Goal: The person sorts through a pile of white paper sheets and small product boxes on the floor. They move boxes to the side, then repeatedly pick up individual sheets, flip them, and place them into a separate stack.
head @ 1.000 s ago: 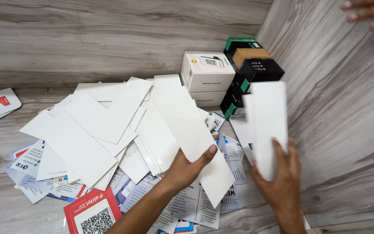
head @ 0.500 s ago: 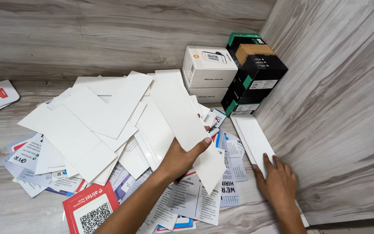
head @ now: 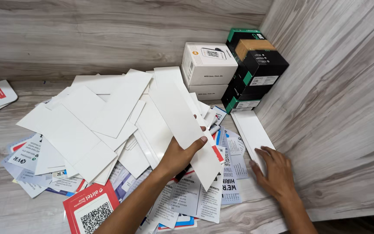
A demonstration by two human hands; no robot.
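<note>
My left hand (head: 179,157) pinches one long white card (head: 182,123), thumb on top, lifted off the big loose heap of white cards (head: 91,125) that covers the middle of the table (head: 5,208), while my right hand (head: 275,173) lies flat, fingers spread, on the small neat stack of white cards (head: 251,130) along the table's right edge by the wall. By my reading the sorting is barely begun (most cards lie unsorted over the printed leaflets (head: 195,199)). Compared with a second ago, the right hand's cards have gone from the air onto the stack near the black and green boxes (head: 254,73).
</note>
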